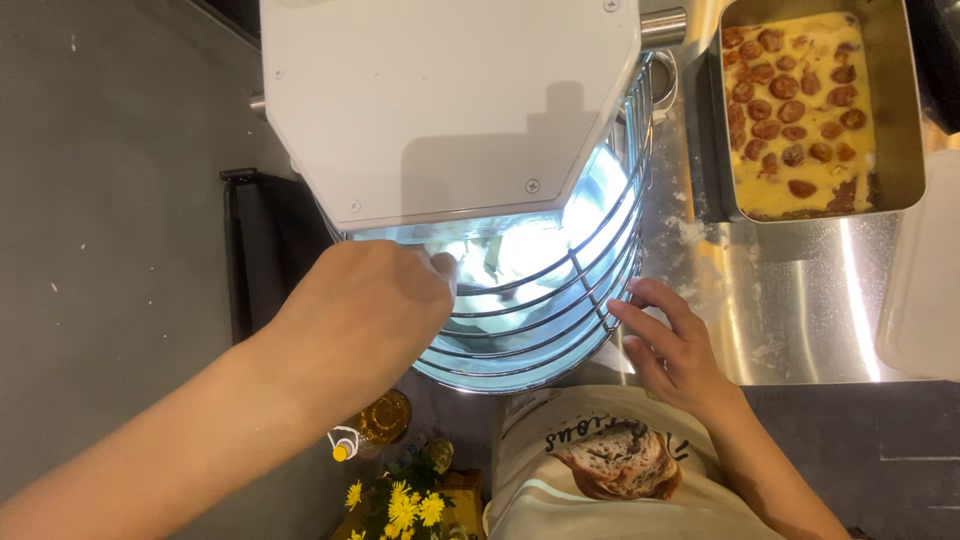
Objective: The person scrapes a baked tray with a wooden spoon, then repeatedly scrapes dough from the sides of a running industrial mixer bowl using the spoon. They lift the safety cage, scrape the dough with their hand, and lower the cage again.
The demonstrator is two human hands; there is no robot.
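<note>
A white stand mixer head fills the upper middle, with a wire guard curving around the steel bowl below it. Pale dough shows inside the bowl. My left hand reaches through the guard's opening, its fingertips at the dough; whether it grips any is hidden. Spread fingers of my right hand rest against the right side of the wire guard and bowl rim.
A steel pan of yellow batter with brown round pieces sits at the upper right on a floured steel counter. A white tray edge lies far right. An oil bottle, yellow flowers and a printed flour sack lie below.
</note>
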